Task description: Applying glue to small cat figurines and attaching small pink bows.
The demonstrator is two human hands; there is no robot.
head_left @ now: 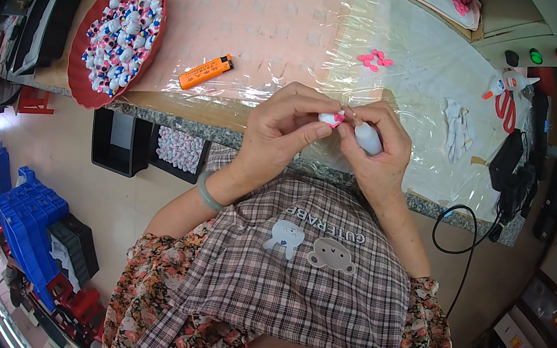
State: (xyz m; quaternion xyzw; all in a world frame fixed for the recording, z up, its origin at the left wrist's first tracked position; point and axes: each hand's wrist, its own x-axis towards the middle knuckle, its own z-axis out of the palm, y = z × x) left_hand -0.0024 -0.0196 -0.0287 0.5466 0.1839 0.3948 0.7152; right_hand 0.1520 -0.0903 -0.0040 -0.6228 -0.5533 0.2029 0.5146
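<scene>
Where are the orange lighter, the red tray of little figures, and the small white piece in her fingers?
orange lighter [205,71], head view, middle of its body.
red tray [80,86], head view, bare lower rim.
small white piece [331,118], head view, white part pinched by left hand [283,129] and right hand [375,160].

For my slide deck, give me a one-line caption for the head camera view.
Both hands, left hand and right hand, pinch a small white figure over a plastic-covered table, beside a red tray and orange lighter.

not much here tbh: a small dark screen [543,302] sits low at the far right edge, and a white box with an orange label [515,342] is just below it.
</scene>
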